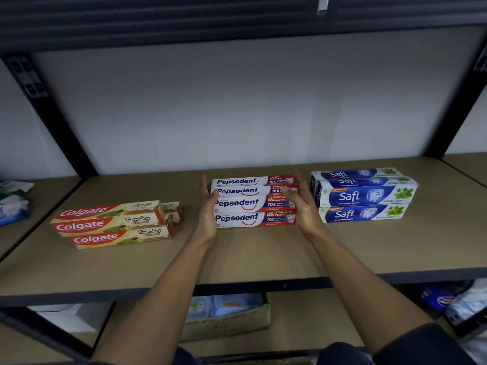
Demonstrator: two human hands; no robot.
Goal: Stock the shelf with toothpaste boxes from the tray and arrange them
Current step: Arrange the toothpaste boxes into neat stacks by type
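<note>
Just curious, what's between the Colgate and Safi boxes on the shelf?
The Pepsodent stack, with the left hand and right hand touching its ends, in the head view.

Three Colgate boxes (113,224) at the left of the shelf (250,259) each show "Colgate" in white on a red band. On the two lower ones a stylised word on the beige part seems to read "Kayu Sugi"; the smaller print beneath is too blurred to read. The Pepsodent boxes (254,204) in the middle bear "Pepsodent" in blue on white. The upper two add "CAVITY FIGHTER" and "10X" on the red end, the lower two "PENCEGAH GIGI BERLUBANG" and "10X GIGI". The Safi boxes (366,196) at the right carry "Safi" in white on blue, "BAHARU" on a red tab and "DOUBLE MINT" beside green leaves.
</note>
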